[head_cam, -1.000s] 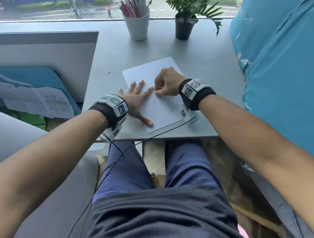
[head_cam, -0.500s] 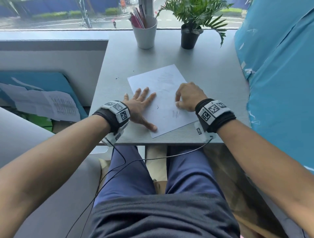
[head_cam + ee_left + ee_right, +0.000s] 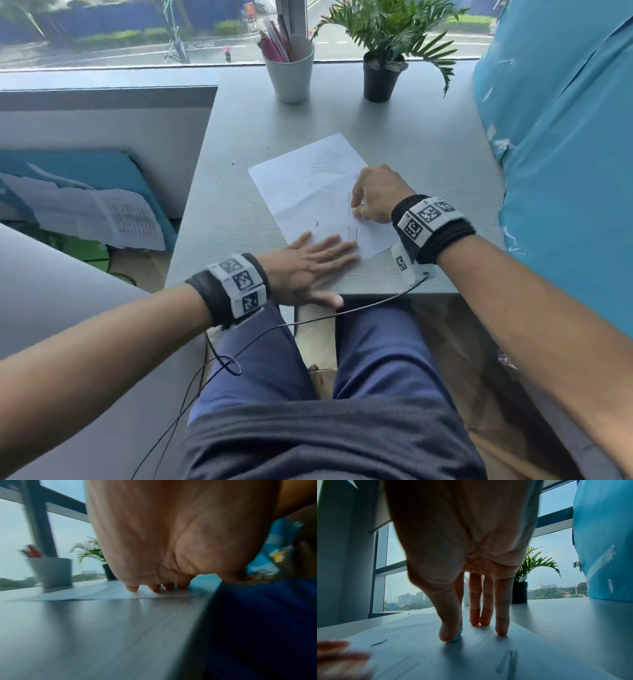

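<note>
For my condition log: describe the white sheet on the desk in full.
The white sheet lies flat and askew on the grey desk, near its front edge. It looks like thin paper, with faint creases, faint printed lines and a few dark marks. The left hand presses its near corner with flat fingers; the right hand rests fingertips on it, pinching a small pale piece against it.

White paper (image 3: pixel 301 185), pale-blue eraser (image 3: pixel 456 637), grey table (image 3: pixel 411 137), black pot (image 3: pixel 381 84)
</note>
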A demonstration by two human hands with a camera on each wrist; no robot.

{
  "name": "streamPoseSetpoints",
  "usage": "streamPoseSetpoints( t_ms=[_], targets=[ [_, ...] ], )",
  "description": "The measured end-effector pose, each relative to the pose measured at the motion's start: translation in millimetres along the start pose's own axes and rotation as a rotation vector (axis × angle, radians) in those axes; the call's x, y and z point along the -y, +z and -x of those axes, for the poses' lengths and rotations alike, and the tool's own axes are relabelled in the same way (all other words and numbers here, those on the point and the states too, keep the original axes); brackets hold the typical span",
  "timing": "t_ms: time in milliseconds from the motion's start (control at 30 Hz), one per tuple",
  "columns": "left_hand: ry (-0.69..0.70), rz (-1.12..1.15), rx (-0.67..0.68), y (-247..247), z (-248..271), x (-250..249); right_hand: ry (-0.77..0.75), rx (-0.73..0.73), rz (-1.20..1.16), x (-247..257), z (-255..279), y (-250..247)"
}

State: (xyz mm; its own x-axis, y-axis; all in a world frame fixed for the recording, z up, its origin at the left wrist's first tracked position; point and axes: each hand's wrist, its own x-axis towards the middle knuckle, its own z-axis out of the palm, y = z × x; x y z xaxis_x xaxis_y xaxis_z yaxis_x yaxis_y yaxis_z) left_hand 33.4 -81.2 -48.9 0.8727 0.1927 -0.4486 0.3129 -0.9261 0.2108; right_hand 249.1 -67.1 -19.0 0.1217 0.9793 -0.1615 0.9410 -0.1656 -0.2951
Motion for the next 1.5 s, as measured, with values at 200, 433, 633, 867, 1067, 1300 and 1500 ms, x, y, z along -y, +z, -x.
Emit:
streamPoseSetpoints(
  t_ms=[200,433,633,867,1067,1300,1500],
  targets=[
    [-0.500,-0.035,-0.015,-22,30,70,0.015,0.018,0.006,4,-1,-2],
    [-0.020,-0.006,0.020,-1,5,-1,0.014,0.009,0.014,3,-2,0],
    [-0.314,0.140,-0.052,-12,10,75,0.021,0.026,0.022,4,-2,-1],
    [-0.812,0.051,-0.055,-15,23,88,0.026,0.034,0.034,5,2,-2],
    [-0.379,0.052,-0.182,-40,2,66,0.035,0.037,0.053,6,3,-3],
    [-0.349,0.219,-0.087,-25,-3,83,0.038,0.054,0.052,-7,11,-1],
    [-0.733,0.149,-0.132,-23,11,96,0.029,0.059,0.076,-5,12,-4]
  ],
)
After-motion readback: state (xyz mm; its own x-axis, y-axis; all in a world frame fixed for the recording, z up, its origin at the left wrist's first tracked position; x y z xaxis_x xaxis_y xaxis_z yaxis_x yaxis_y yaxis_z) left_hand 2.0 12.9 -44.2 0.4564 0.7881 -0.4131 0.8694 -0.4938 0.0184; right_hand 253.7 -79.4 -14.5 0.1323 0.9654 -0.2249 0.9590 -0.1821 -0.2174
